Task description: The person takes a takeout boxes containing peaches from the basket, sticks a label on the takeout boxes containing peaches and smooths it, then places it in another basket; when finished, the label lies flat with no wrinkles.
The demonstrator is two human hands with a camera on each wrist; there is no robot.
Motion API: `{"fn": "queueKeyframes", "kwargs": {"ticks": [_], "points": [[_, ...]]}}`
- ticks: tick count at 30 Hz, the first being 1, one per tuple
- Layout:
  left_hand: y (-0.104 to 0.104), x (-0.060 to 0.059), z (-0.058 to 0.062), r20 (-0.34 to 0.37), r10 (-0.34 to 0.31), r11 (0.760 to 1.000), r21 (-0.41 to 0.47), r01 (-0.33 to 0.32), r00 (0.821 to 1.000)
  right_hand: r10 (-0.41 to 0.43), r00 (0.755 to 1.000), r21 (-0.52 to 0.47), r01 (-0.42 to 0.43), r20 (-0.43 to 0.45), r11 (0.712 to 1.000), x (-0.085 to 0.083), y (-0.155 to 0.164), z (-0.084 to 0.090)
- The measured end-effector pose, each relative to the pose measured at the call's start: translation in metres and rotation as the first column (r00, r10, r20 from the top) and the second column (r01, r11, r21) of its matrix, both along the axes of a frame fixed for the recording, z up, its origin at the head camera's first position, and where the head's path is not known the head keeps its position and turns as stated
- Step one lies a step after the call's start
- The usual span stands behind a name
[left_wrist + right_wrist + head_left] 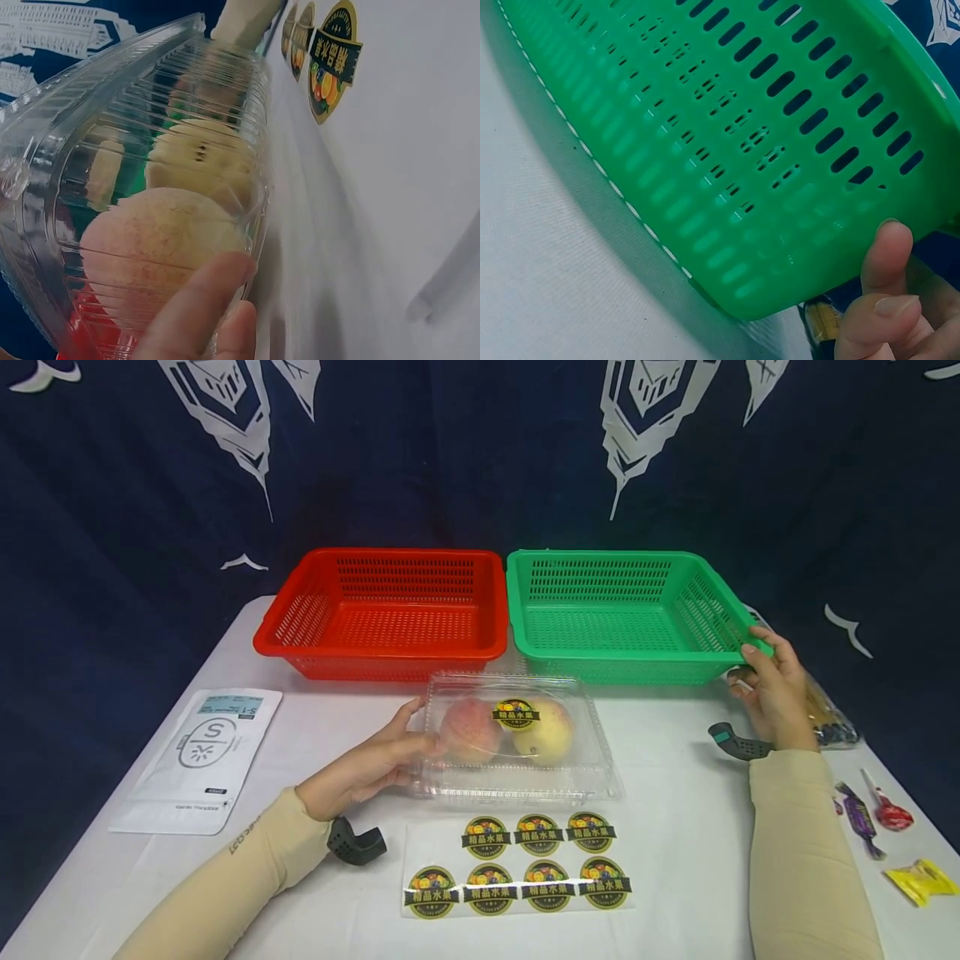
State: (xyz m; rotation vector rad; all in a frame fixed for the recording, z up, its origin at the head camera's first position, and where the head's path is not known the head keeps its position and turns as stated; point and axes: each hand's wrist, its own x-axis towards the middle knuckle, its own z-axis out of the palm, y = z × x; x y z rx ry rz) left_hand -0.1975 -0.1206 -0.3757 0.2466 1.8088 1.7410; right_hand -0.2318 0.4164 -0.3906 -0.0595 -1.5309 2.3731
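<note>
A clear plastic clamshell box (517, 777) lies on the white table, closed over a pink peach (468, 728) and a yellower one (543, 731), with a round label (515, 713) on its lid. My left hand (390, 752) rests against the box's left end, thumb at its far corner. In the left wrist view my fingertips (202, 307) press the box (112, 135) in front of the pink peach (157, 240). My right hand (757, 672) grips the near right corner of the empty green basket (630, 647). The right wrist view shows thumb and finger (889, 300) at the basket's rim (742, 150).
An empty red basket (375, 652) stands left of the green one. A sheet of several round fruit stickers (517, 864) lies near the table's front edge, also in the left wrist view (330, 67). A white pouch (198, 760) lies at the left, wrapped candies (885, 814) at the right.
</note>
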Motion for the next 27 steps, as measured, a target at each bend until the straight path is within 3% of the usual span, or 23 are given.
{"fn": "queueKeyframes", "kwargs": {"ticks": [10, 20, 27], "points": [[0.008, 0.011, 0.004, -0.03, -0.009, 0.999, 0.03, 0.01, 1.0, -0.011, 1.0, 0.02, 0.012, -0.012, 1.0, -0.002, -0.001, -0.001], [0.017, 0.029, 0.022, -0.056, -0.003, 0.998, 0.06, 0.007, 0.998, -0.016, 1.0, 0.019, 0.017, -0.017, 1.0, -0.003, -0.001, -0.004], [0.018, 0.029, 0.035, -0.067, -0.017, 0.997, 0.078, 0.022, 0.998, -0.037, 0.999, 0.052, 0.038, -0.02, 0.998, -0.004, -0.003, -0.004]]}}
